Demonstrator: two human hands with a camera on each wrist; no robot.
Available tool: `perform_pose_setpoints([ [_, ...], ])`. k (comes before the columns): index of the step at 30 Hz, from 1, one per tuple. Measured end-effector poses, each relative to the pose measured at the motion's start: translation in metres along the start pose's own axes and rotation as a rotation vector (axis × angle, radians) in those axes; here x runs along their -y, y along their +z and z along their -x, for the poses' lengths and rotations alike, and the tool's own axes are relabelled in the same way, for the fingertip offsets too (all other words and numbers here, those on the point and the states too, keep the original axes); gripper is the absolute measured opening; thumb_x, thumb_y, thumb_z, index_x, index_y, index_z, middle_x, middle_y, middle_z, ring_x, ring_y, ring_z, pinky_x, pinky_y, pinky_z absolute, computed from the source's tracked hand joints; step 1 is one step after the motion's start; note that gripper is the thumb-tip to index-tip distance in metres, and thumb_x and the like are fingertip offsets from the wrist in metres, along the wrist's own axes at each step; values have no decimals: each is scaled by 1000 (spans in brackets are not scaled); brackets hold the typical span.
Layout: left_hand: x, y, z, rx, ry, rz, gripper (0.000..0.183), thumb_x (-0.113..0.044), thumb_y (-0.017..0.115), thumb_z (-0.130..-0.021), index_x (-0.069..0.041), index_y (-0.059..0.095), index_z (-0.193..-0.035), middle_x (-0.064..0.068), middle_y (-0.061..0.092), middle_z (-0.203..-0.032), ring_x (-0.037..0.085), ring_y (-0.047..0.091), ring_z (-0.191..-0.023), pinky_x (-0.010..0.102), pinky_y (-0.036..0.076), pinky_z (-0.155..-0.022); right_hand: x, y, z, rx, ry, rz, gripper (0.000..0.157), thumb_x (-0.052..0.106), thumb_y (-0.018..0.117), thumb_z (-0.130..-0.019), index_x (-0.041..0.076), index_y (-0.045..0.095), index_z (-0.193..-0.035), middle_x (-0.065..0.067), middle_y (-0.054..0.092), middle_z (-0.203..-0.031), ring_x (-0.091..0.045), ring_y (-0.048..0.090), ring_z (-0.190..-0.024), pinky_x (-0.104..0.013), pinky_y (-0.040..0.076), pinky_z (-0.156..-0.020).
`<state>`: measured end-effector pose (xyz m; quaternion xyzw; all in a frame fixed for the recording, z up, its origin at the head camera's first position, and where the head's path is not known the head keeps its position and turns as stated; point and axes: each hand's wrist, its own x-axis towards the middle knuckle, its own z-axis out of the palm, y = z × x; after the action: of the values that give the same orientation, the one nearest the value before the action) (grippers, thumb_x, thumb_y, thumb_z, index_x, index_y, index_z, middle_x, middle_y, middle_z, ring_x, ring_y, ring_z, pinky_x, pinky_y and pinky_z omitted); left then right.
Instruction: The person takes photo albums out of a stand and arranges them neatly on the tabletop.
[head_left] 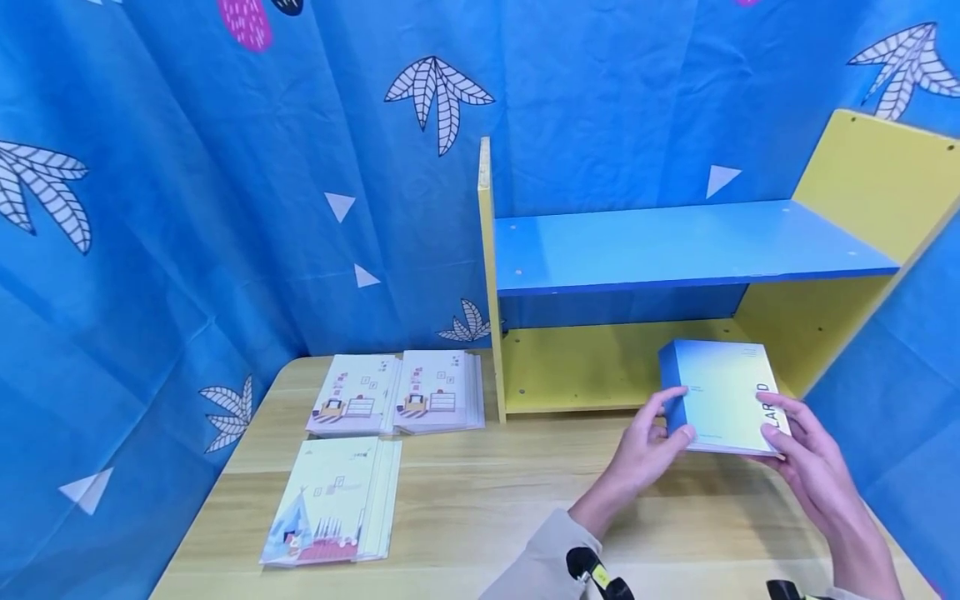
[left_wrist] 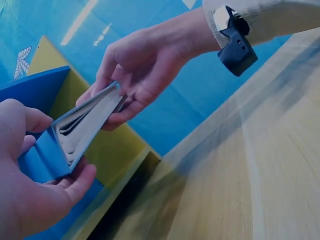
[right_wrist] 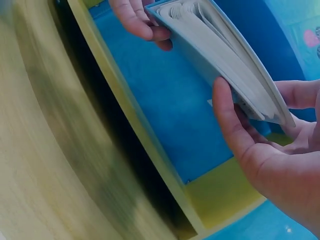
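Note:
A thick book (head_left: 723, 392) with a blue-to-yellow cover is held up in front of the shelf's lower board, its cover tilted toward the head camera. My left hand (head_left: 643, 446) grips its left side, thumb on the front corner by the blue spine. On the opposite side, my right hand (head_left: 813, 454) pinches the right edge between thumb and fingers, partly covering the dark lettering. Both wrist views show the book's page edges (left_wrist: 87, 122), with gaps between some of the pages (right_wrist: 225, 60).
A yellow shelf unit with a blue upper board (head_left: 675, 246) and a yellow lower board (head_left: 585, 358) stands on the wooden table (head_left: 525, 492). Left of it lie three piles of illustrated booklets: back left (head_left: 348, 400), back right (head_left: 431, 396) and front (head_left: 322, 500). A blue curtain (head_left: 225, 183) hangs behind.

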<state>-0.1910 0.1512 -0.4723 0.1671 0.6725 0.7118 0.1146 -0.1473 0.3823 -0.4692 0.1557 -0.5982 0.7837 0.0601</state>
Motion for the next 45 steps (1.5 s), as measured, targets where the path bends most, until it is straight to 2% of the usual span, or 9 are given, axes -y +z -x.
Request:
perform_pose_setpoints([
  [7, -3, -10, 3, 1, 75, -28, 51, -19, 67, -100, -46, 54, -141, -10, 51, -128, 4, 62, -93, 27, 60, -75, 0, 14, 2, -4, -55, 34, 50, -13, 34, -105, -1, 35, -154, -4, 53, -139, -13, 67, -110, -30, 61, -82],
  [12, -9, -13, 4, 32, 101, -39, 53, -18, 66, -100, -46, 52, -143, -8, 50, -133, 4, 61, -99, 22, 59, -76, 2, 18, 3, 10, -115, -19, 51, -18, 32, -103, -7, 33, -153, -8, 52, -141, -16, 67, -113, -32, 61, -82],
  [23, -20, -22, 12, 95, 153, -49, 56, -16, 66, -100, -42, 50, -147, -5, 49, -139, 6, 59, -112, 20, 57, -83, 10, 27, 11, -13, -134, 36, 56, -21, 34, -100, -7, 31, -154, -8, 48, -146, -14, 65, -116, -29, 61, -81],
  [29, -26, -29, 15, 109, 210, -73, 58, -14, 68, -99, -38, 50, -149, -4, 48, -138, 7, 57, -112, 20, 56, -85, 15, 35, 12, -25, -150, 48, 56, -21, 34, -100, -7, 29, -155, -8, 46, -150, -13, 64, -117, -28, 61, -82],
  [37, -36, -35, 24, 122, 274, -144, 60, -17, 69, -98, -39, 49, -150, -4, 49, -141, 6, 56, -114, 21, 54, -90, 22, 45, 17, -30, -172, 66, 57, -22, 32, -99, -10, 25, -155, -11, 43, -151, -13, 63, -118, -27, 61, -81],
  [41, -42, -39, 29, 132, 301, -134, 62, -14, 69, -97, -37, 49, -150, -4, 49, -138, 8, 56, -115, 23, 55, -90, 26, 52, 18, -40, -190, 81, 57, -24, 33, -98, -11, 26, -154, -12, 43, -150, -14, 63, -117, -27, 61, -79],
  [45, -47, -44, 34, 137, 327, -110, 63, -10, 70, -97, -35, 49, -151, -3, 49, -136, 10, 57, -115, 24, 56, -89, 29, 59, 17, -1, -245, 50, 57, -27, 32, -96, -15, 26, -152, -16, 41, -151, -17, 62, -117, -27, 61, -79],
])
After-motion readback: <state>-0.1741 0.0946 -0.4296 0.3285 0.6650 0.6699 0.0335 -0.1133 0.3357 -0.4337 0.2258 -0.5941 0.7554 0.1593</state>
